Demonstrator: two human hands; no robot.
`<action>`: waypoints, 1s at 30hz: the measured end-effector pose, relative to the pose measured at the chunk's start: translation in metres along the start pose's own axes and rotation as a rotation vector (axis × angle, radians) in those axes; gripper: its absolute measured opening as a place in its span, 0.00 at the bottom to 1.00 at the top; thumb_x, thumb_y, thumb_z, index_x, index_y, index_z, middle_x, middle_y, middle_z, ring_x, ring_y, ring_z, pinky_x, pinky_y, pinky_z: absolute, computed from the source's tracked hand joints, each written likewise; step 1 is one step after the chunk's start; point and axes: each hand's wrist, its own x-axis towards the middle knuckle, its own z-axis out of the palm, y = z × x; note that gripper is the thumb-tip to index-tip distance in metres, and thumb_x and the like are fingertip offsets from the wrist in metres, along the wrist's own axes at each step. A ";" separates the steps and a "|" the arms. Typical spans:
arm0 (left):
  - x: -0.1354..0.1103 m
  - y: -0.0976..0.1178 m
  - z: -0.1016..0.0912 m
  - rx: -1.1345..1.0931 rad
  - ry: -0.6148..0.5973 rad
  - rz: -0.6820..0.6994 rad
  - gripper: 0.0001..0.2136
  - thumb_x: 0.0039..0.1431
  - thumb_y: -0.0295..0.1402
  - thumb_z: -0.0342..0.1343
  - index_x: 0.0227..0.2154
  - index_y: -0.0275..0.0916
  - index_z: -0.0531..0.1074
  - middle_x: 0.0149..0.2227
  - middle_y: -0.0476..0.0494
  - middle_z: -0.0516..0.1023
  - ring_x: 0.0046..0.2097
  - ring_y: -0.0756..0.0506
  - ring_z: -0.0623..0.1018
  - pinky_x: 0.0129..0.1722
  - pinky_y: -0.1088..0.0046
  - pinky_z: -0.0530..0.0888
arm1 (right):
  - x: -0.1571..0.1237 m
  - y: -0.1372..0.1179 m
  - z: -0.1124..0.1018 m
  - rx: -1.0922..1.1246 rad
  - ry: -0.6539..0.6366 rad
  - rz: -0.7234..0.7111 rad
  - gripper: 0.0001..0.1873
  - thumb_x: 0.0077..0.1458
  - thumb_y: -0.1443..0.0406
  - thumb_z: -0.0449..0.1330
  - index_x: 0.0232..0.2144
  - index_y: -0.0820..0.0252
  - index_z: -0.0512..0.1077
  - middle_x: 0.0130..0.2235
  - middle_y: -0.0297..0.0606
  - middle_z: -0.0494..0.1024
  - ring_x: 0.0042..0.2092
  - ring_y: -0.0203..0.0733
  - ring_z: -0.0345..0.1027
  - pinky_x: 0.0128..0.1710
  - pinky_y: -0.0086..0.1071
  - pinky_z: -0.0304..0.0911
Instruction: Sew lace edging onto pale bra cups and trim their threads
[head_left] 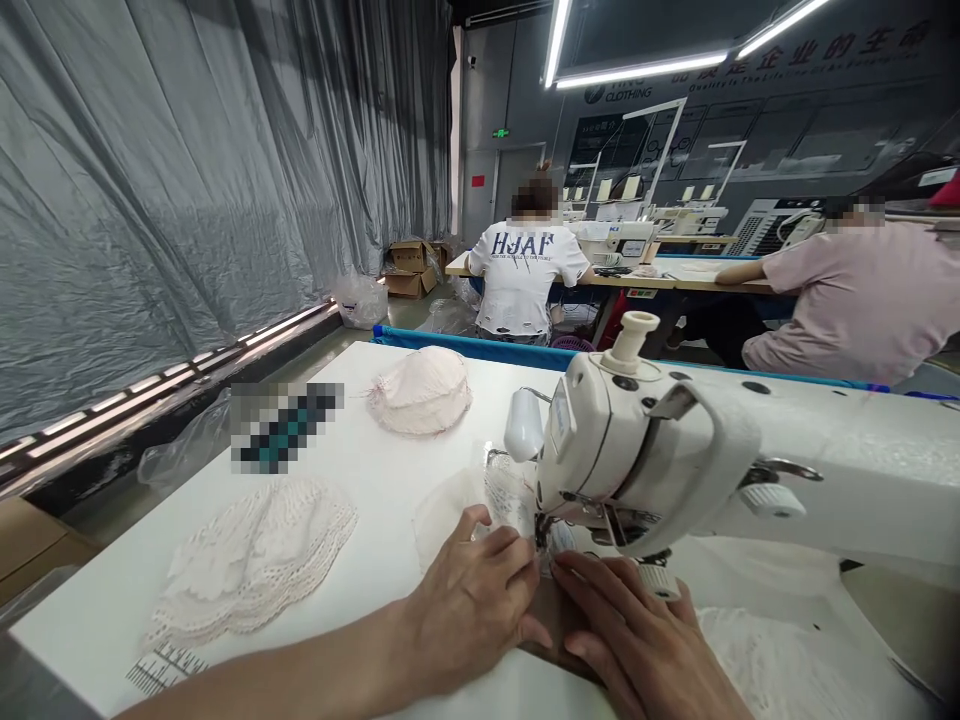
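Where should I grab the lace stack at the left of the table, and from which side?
Probably the right edge of the lace stack, coming from the right, where your left hand is. The stack lies flat with its layered edges showing along the lower right, so pinching top and bottom there should gather the layers together.

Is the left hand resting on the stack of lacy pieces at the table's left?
No, the left hand is beside the sewing machine, apart from the lacy stack.
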 end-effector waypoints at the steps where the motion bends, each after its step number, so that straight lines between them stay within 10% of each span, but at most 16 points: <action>1: 0.000 -0.001 0.000 0.006 0.000 -0.003 0.15 0.65 0.41 0.47 0.39 0.32 0.68 0.36 0.46 0.73 0.41 0.47 0.70 0.46 0.62 0.59 | -0.001 0.000 0.000 -0.005 -0.010 -0.001 0.19 0.64 0.58 0.46 0.46 0.61 0.71 0.45 0.40 0.79 0.41 0.44 0.71 0.34 0.37 0.55; 12: 0.006 -0.010 -0.002 0.080 -0.020 -0.044 0.15 0.64 0.42 0.48 0.41 0.33 0.67 0.39 0.44 0.74 0.42 0.46 0.71 0.46 0.62 0.60 | 0.003 0.000 0.000 0.003 0.026 0.026 0.18 0.64 0.58 0.46 0.44 0.60 0.72 0.42 0.40 0.79 0.40 0.45 0.72 0.35 0.37 0.56; 21: -0.049 0.044 -0.006 -0.349 -0.028 0.168 0.06 0.65 0.33 0.47 0.41 0.43 0.67 0.39 0.54 0.76 0.40 0.52 0.73 0.46 0.69 0.59 | 0.005 -0.016 -0.009 0.359 -0.122 0.398 0.16 0.60 0.55 0.49 0.44 0.57 0.68 0.32 0.36 0.79 0.28 0.42 0.72 0.25 0.33 0.67; 30: -0.019 0.007 -0.022 -0.428 -0.215 -0.501 0.20 0.52 0.39 0.61 0.47 0.39 0.68 0.36 0.45 0.70 0.39 0.45 0.70 0.38 0.66 0.69 | 0.002 -0.014 -0.013 0.661 -0.202 0.411 0.14 0.61 0.60 0.49 0.26 0.53 0.68 0.22 0.30 0.73 0.24 0.37 0.68 0.20 0.27 0.63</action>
